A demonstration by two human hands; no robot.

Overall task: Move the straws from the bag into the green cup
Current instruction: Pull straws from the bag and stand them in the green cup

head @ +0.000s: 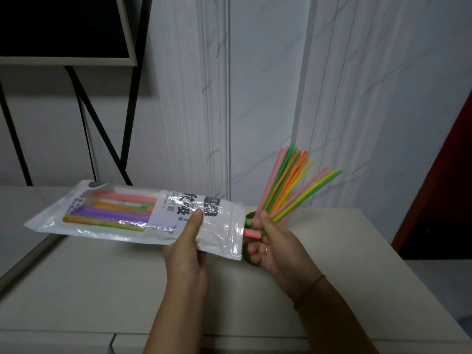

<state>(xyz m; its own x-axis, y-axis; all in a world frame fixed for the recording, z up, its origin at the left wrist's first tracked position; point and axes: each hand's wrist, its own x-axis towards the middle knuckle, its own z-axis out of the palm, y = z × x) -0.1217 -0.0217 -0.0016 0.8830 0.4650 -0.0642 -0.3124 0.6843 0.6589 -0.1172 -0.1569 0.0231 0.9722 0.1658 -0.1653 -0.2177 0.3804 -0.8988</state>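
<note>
**Obs:** Surface and room?

**Op:** I log a pale cream table (102, 290) set against a white marbled wall (255, 98). Far left, a dark framed board (63, 26) sits on a black stand (84, 111). At the right there is a red-brown door (447, 187).

**Obs:** Edges, room to move?

**Op:** The table's left edge runs diagonally at near left. Its right edge slants away toward the door. I see bare tabletop near me and below the bag.

**Obs:** The task's things?

**Op:** The bag (224, 241) is clear plastic with a white printed label. It is held roughly level above the table, mouth to the right. The thick straws (115, 213) inside are pink, orange, purple, yellow and green. The left hand (186, 251) grips the bag near its mouth, thumb on top. The right hand (275, 246) is at the mouth, fingers curled on two straw ends (251, 234), one pink and one green, that poke out. The green cup (251, 259) stands just behind that hand, mostly hidden by it and the bag. Thin straws in the cup (288, 185) fan out, tilted up and to the right.
</note>
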